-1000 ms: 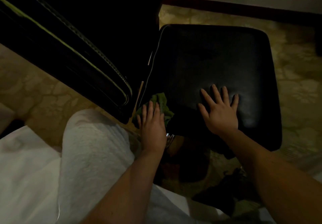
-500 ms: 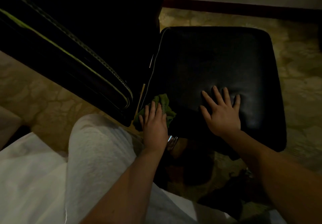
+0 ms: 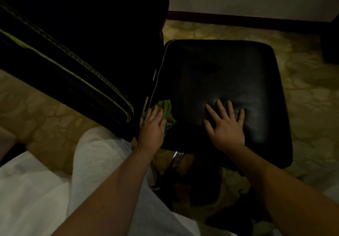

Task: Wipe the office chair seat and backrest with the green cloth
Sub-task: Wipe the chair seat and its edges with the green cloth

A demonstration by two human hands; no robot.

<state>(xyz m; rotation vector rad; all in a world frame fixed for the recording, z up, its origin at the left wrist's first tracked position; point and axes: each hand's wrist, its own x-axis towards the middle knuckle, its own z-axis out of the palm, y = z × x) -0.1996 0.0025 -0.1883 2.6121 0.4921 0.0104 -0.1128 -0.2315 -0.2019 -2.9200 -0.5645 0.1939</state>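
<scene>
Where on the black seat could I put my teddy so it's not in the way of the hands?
The seat is bare between the right hand and its far edge by the carpet. It's crowded at the near-left corner, where the left hand presses the green cloth beside the backrest.

Head camera, single view: looks steeply down, close over chair seat (image 3: 222,88) and floor (image 3: 308,98)

The person wore pale grey trousers (image 3: 102,162) of a soft, slightly mottled fabric, beside the chair seat (image 3: 229,74). Both forearms were bare to the frame edge, without sleeves. The left hand (image 3: 152,127) and right hand (image 3: 227,131) carried no gloves.
</scene>
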